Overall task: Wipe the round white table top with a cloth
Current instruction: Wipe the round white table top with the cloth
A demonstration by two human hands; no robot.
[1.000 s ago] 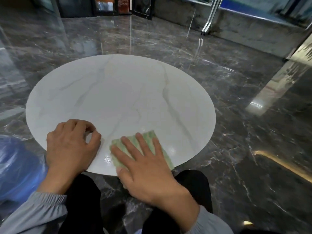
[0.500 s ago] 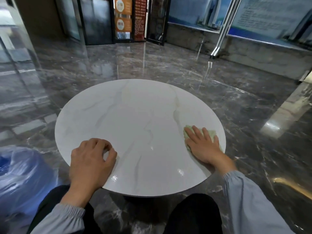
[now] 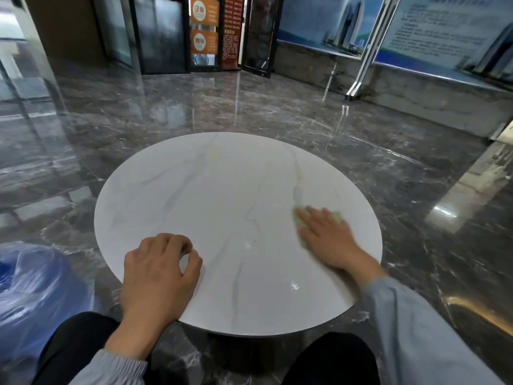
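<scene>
Plainly, right hand [image 3: 329,240] presses cloth [image 3: 298,221] flat-fingered; left hand [image 3: 158,273] curled, empty; orange sign [image 3: 205,13] illegible.

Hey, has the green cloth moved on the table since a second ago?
Yes. The green cloth, under the right hand, went from the table top's near rim out to its right side, beside the long grey vein.

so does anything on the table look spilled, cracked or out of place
Nothing stands out. The table top is whole; its grey lines look like marble veining, not cracks, and the bright spots look like glare. The green cloth lies flat under the right hand near the right edge.
</scene>
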